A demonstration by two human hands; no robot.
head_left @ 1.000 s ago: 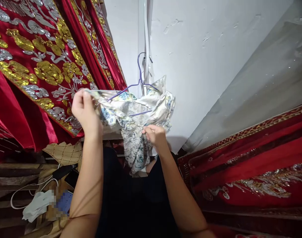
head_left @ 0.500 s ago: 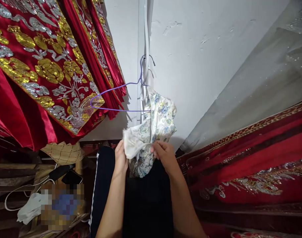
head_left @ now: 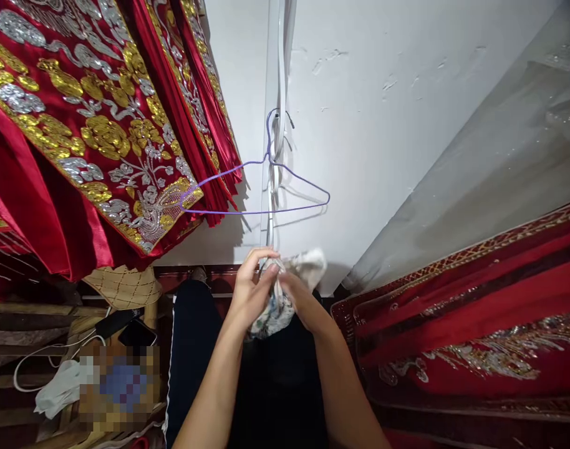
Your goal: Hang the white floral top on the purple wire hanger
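Observation:
A white garment with a blue floral print is bunched up in front of my lap, held between both hands. My left hand is closed on its upper left side, thumb and fingers meeting near the middle. From the other side my right hand grips the cloth close to the left fingertips; some of its fingers are hidden by the fabric. A pale flap of the garment sticks out above the right hand, smeared by motion. Above the hands, a purple wire hanger hangs bare against the wall.
Red garments with gold and silver sequins hang at the left. Covered red embroidered clothing fills the right side. At the lower left, a wooden seat holds a black phone, a white cable and a tissue. White straps run down the wall.
The floral garment has come off the purple hanger and moved down toward my lap. Both hands have drawn closer together, and the cloth is now bunched between them.

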